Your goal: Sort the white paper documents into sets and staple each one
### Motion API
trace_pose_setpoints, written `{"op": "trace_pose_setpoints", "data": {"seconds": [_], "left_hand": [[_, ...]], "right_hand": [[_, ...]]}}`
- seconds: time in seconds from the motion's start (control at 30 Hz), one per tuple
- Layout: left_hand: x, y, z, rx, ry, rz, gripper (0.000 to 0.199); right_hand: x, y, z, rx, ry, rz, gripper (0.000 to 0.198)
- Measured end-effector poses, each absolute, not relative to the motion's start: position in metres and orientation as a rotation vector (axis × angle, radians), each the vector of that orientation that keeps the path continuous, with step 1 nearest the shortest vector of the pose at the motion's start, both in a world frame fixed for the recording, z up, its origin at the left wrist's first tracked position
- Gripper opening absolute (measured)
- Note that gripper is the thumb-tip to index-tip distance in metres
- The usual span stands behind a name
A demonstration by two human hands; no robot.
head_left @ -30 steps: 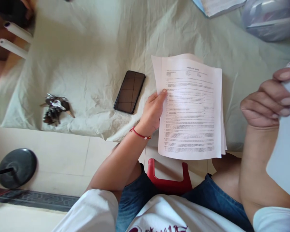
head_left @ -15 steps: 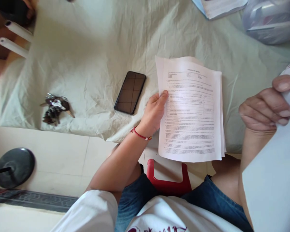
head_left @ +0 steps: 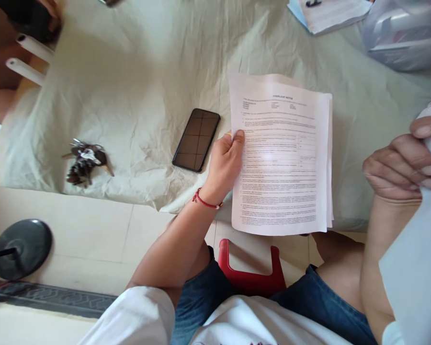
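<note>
1. Right now my left hand (head_left: 225, 160) grips the stack of printed forms (head_left: 283, 158) by its left edge, thumb on the top page, so the sheets stay squared and readable.
2. The stack lies half on the pale green cloth (head_left: 136, 72) and hangs over its near edge, above my lap.
3. My right hand (head_left: 402, 163) is closed on a single blank sheet (head_left: 416, 282), fingers curled over its edge, lifting it clear to the right of the stack.
4. A dark smartphone (head_left: 196, 140) lies face up just left of the stack, close beside my left hand.
5. A bunch of keys (head_left: 84, 162) sits well to the left of the stack, near the cloth's edge.
6. More papers (head_left: 330, 12) and a plastic bag (head_left: 405, 31) rest beyond the stack, well apart from it.
</note>
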State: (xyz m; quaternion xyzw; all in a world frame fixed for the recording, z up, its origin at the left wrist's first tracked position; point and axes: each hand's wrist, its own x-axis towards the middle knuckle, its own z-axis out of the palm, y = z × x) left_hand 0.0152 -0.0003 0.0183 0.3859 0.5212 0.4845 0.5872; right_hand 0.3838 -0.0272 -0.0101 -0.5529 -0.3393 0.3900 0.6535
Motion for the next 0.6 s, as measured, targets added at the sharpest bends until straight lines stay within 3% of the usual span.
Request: {"op": "trace_pose_setpoints", "data": {"seconds": [0.13,0.4,0.6], "left_hand": [[0.014,0.0,0.017,0.91,1.209,1.126,0.03],[0.013,0.0,0.014,0.993,1.178,1.105,0.036],[0.011,0.0,0.008,0.995,1.132,1.039,0.04]], "right_hand": [[0.375,-0.028,-0.005,-1.133,-0.737,0.902,0.006],[0.37,-0.021,0.0,-1.161,-0.632,0.88,0.016],[0.371,-0.034,0.01,-0.874,-0.534,1.174,0.017]]}}
